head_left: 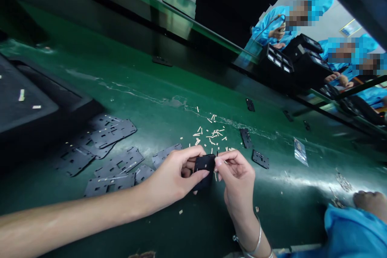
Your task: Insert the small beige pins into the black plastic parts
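A small black plate [204,163] with cut-outs is gripped by my left hand [178,171], thumb across its face and fingers behind. At the plate's upper right edge, my right hand [234,169] pinches with thumb and forefinger; a thin dark bit shows at the fingertips, too small to name. Just beyond both hands lie scattered small pale strips [213,133]. To the left of my left hand, several similar black plates [113,133] lie in a loose, overlapping pile on the green tabletop [145,117].
A large black tray [36,105] holds pale pieces at the left. More black plates [260,159] and a clear plastic bag [300,151] lie to the right. A co-worker's blue sleeve [353,229] is at the lower right. Others in blue work behind the shelf [211,34].
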### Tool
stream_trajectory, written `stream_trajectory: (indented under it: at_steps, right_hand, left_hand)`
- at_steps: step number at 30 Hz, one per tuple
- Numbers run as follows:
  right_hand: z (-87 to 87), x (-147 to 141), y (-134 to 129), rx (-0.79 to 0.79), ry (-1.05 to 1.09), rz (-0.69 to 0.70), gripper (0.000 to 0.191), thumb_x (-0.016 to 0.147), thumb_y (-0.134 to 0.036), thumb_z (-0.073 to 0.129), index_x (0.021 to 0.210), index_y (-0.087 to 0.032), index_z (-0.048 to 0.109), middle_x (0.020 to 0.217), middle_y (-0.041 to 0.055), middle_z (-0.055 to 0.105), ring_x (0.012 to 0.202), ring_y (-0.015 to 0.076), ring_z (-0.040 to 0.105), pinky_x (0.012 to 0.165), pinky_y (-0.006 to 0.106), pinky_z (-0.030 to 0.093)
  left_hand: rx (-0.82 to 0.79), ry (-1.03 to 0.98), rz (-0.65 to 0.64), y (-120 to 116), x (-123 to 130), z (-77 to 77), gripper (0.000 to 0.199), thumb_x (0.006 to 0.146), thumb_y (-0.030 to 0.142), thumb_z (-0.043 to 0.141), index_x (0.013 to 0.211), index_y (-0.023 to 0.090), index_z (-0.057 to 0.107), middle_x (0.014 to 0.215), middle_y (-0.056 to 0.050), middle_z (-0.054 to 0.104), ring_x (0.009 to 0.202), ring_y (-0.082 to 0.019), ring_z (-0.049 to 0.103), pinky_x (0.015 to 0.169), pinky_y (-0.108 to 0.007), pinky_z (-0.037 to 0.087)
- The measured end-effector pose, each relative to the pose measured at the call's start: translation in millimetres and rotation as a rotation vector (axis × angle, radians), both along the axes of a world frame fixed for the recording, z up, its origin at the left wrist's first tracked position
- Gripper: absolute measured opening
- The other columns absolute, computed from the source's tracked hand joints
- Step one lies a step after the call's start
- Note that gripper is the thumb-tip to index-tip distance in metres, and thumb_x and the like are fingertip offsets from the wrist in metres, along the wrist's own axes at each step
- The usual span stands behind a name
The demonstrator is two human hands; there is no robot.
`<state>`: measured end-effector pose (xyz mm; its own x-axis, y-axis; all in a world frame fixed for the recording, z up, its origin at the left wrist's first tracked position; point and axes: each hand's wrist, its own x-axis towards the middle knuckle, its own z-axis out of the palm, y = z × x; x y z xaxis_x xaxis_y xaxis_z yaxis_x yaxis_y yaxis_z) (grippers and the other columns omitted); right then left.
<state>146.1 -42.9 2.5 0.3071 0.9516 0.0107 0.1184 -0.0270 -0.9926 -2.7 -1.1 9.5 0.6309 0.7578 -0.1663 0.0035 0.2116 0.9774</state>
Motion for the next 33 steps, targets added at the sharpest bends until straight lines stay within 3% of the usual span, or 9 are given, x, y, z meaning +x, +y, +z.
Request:
stream_trajectory:
  at_steps: [7,12,15,18,20,22,25,29,33]
  right_hand:
    - [4.3,5,4,-0.062,0.038,-0.011,0.013,0.074,-0.027,0.067,0.084,-0.02,0.06,0.069,-0.0009,0.061,0.055,0.0083,0.051,0.043,0.017,0.035]
    - [8.3,11,8,-0.11,0.255,0.196,0.016,0.076,-0.033,0.064,0.077,-0.018,0.059,0.06,-0.0028,0.055,0.047,0.0063,0.046,0.04,0.016,0.031]
    - [9.6,14,9,-0.165,0.326,0.288,0.019,0.069,-0.03,0.07,0.07,-0.018,0.056,0.06,-0.0038,0.053,0.045,0.0048,0.044,0.037,0.015,0.029]
    - [7.6,17,9,-0.195,0.407,0.419,0.023,0.066,-0.033,0.072,0.068,-0.018,0.054,0.057,-0.0041,0.052,0.041,0.0045,0.043,0.035,0.014,0.027]
    - [4.3,16,7,-0.141,0.416,0.396,0.024,0.067,-0.034,0.072,0.068,-0.018,0.054,0.056,-0.0048,0.051,0.039,0.0038,0.041,0.034,0.014,0.025]
    - [0.7,13,5,-0.057,0.354,0.284,0.021,0.07,-0.032,0.07,0.069,-0.018,0.054,0.057,-0.005,0.05,0.04,0.0035,0.04,0.035,0.014,0.026]
    - [-2.4,8,2,0.021,0.191,0.135,0.016,0.073,-0.029,0.067,0.07,-0.018,0.055,0.06,-0.0041,0.051,0.044,0.0051,0.044,0.038,0.016,0.031]
    - [-1.1,3,-1,0.073,0.097,0.127,0.012,0.074,-0.024,0.066,0.07,-0.019,0.057,0.064,-0.0034,0.052,0.048,0.0067,0.047,0.043,0.019,0.036]
    - [0.3,6,0,0.073,0.179,0.189,0.01,0.072,-0.023,0.068,0.07,-0.019,0.058,0.062,-0.0033,0.053,0.049,0.0078,0.049,0.044,0.02,0.037]
  left_hand:
    - [-0.013,-0.021,0.019,5,0,-3.8,0.008,0.076,0.017,0.056,0.074,0.016,0.048,0.063,0.006,0.047,0.054,-0.005,0.048,0.047,-0.012,0.04]
    - [-0.136,-0.085,-0.018,5,1,-2.0,0.014,0.074,0.017,0.06,0.072,0.016,0.045,0.059,0.007,0.05,0.047,-0.003,0.047,0.04,-0.011,0.037]
    - [-0.206,-0.168,-0.118,7,0,-3.9,0.018,0.073,0.019,0.062,0.072,0.016,0.045,0.062,0.006,0.054,0.049,-0.005,0.051,0.041,-0.012,0.04]
    - [-0.23,-0.198,-0.282,11,-2,-7.6,0.02,0.073,0.024,0.064,0.074,0.015,0.046,0.059,0.005,0.055,0.044,-0.005,0.051,0.035,-0.011,0.031]
    - [-0.217,-0.164,-0.299,14,-2,-8.5,0.022,0.073,0.027,0.064,0.079,0.016,0.045,0.062,0.004,0.059,0.043,-0.006,0.052,0.034,-0.013,0.028]
    - [-0.115,-0.084,-0.176,15,-1,-7.3,0.026,0.072,0.028,0.065,0.085,0.017,0.045,0.073,0.001,0.062,0.054,-0.009,0.056,0.04,-0.015,0.034]
    - [0.195,0.121,0.04,11,-1,-3.6,0.04,0.067,0.029,0.07,0.099,0.021,0.047,0.088,-0.001,0.062,0.067,-0.012,0.055,0.055,-0.021,0.041]
    - [0.466,0.305,0.063,4,-4,-2.9,0.042,0.072,0.031,0.065,0.109,0.025,0.046,0.093,0.001,0.061,0.059,-0.011,0.051,0.057,-0.024,0.042]
    - [0.625,0.296,0.058,4,-7,-7.3,0.037,0.078,0.023,0.059,0.112,0.024,0.045,0.095,-0.001,0.061,0.074,-0.015,0.057,0.067,-0.026,0.046]
